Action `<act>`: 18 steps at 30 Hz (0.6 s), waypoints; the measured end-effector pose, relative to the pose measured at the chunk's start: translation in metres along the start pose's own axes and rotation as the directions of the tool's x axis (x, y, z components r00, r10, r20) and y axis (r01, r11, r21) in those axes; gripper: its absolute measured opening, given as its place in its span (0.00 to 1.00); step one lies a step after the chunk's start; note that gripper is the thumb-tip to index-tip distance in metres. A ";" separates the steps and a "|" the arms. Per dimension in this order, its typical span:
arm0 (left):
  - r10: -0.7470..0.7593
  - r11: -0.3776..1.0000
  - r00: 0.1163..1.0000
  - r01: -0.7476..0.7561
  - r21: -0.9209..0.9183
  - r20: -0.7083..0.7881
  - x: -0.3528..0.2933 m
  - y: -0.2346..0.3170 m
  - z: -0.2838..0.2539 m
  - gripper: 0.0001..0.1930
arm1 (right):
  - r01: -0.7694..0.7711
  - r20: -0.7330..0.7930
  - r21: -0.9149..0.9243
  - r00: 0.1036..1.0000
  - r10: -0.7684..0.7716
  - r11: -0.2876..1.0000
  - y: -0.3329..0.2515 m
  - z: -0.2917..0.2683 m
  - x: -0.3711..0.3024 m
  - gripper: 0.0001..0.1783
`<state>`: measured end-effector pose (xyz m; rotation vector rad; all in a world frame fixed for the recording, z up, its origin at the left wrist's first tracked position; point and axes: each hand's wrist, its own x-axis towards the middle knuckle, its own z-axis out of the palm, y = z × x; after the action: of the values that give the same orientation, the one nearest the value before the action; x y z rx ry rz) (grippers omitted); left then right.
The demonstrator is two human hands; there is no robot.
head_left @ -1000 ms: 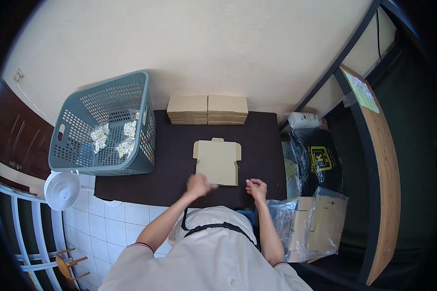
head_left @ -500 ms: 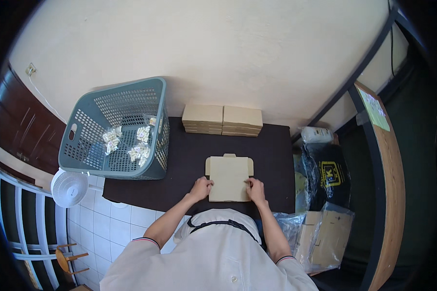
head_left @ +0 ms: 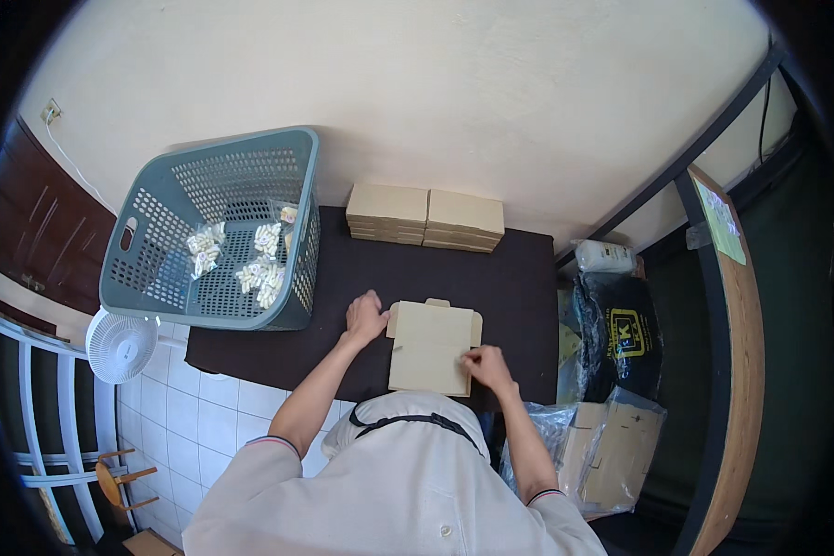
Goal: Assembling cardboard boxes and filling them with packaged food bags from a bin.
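Observation:
A flat brown cardboard box (head_left: pixel 426 347) lies on the dark tabletop right in front of me, with small flaps at its far end and a dark slot on its left side. My left hand (head_left: pixel 366 318) is beside its far left flap, fingers loosely bent and apart, with nothing seen in them. At the box's right edge, my right hand (head_left: pixel 489 368) is closed, its fingertips bent over the cardboard near the side. What lies beneath those fingertips is hidden.
Folded brown boxes (head_left: pixel 387 213) stand in two stacks against the wall. A grey-green basket (head_left: pixel 296 278) with several bags of small pale pieces sits at the left. Plastic-wrapped cardboard (head_left: pixel 625 454) and a black bag (head_left: pixel 621 324) are at the right, beside a wooden shelf (head_left: pixel 743 371).
My left hand has let go of the box's left edge and moved up toward its far flap. The right hand stays at the right edge. The view has shifted slightly.

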<state>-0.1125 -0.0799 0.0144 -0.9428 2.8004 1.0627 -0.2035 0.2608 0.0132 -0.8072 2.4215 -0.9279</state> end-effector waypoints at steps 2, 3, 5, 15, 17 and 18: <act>0.053 0.999 0.998 -0.053 -0.007 0.013 0.012 -0.011 0.014 0.31 | -0.062 -0.272 0.095 0.959 0.086 0.994 0.007 0.004 0.015 0.14; 0.112 0.994 0.993 -0.112 -0.017 0.028 0.016 -0.015 0.017 0.36 | -0.113 -0.411 0.145 0.897 0.164 0.983 0.012 0.009 0.024 0.16; 0.106 0.994 0.984 -0.110 0.023 0.140 0.016 0.015 0.014 0.46 | -0.216 -0.401 0.219 0.869 0.290 0.952 0.055 0.017 0.038 0.23; 0.264 0.900 0.946 -0.171 -0.400 0.190 -0.030 0.016 0.016 0.64 | -0.121 -0.173 0.283 0.969 0.174 0.952 0.029 0.010 0.024 0.45; 0.252 0.869 0.956 -0.154 -0.470 0.153 -0.042 0.006 0.022 0.65 | -0.093 -0.191 0.263 0.971 0.146 0.960 0.022 0.010 0.023 0.40; 0.300 0.856 0.952 -0.240 -0.459 0.063 -0.049 0.000 0.026 0.60 | -0.062 -0.219 0.242 0.969 0.116 0.968 0.015 0.010 0.022 0.35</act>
<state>-0.0780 -0.0379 0.0042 -0.4599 2.6784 1.7914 -0.2193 0.2513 -0.0084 -0.5245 2.4538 -1.3053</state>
